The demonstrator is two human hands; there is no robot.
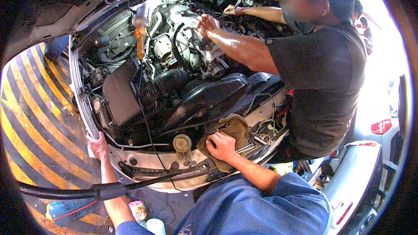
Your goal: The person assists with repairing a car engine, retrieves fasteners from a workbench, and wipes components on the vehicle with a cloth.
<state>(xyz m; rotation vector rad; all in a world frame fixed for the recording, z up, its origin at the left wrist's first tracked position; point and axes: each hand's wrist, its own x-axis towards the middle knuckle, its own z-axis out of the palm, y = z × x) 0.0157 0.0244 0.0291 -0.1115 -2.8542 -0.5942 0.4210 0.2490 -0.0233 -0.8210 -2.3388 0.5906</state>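
Note:
At the front left corner of the engine bay, my left hand [98, 145] grips the edge of the car's fender [79, 91]. My right hand [220, 146] rests on a crumpled brown cloth [237, 131] over the front crossmember, fingers curled against it. Whether anything lies under those fingers is hidden. Just left of the cloth is a round cap [182, 142]. Several wrenches [252, 149] and small metal parts lie to its right. Behind the cloth sits a black fan shroud [209, 98], and farther back is the exposed engine [183, 39].
A co-worker in a dark shirt [322, 78] leans in from the right, with one hand [207, 25] on the engine and another beyond it. An orange work lamp [139, 43] hangs above the bay, trailing a cord. A black hose [56, 191] crosses in front of my left forearm.

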